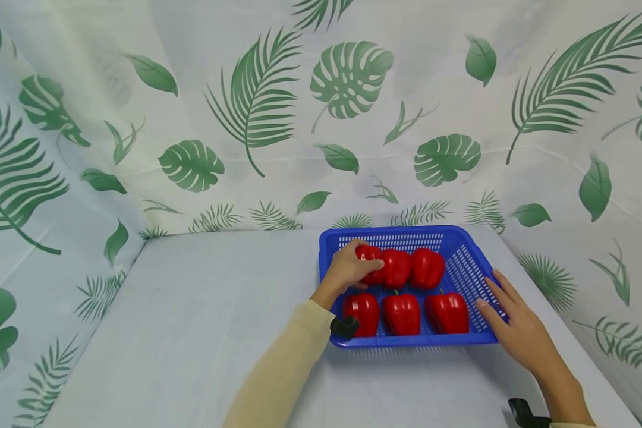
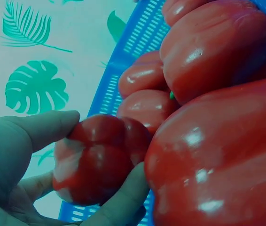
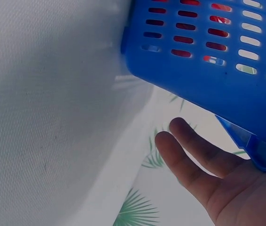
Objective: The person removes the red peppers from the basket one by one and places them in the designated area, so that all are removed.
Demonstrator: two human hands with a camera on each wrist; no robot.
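Observation:
In the head view, my left hand [image 1: 348, 267] grips a red bell pepper [image 1: 371, 252] at the back left of a blue plastic basket [image 1: 385, 341]. The left wrist view shows the thumb and fingers around that pepper's lobed end. Two more red bell peppers stand to its right in the back row, and three others sit in the front row. My right hand [image 1: 524, 333] rests at the basket's right rim, thumb over the inner side. From the right wrist, two fingers [image 3: 184, 165] extend straight outside the basket wall [image 3: 180, 75].
The basket stands on a white-covered table [image 1: 192, 333], toward its right side. A white cloth [image 1: 385, 137] printed with green leaves hangs behind and along both sides. A black strap piece [image 1: 345, 327] at the left wrist overlaps the basket's front left corner.

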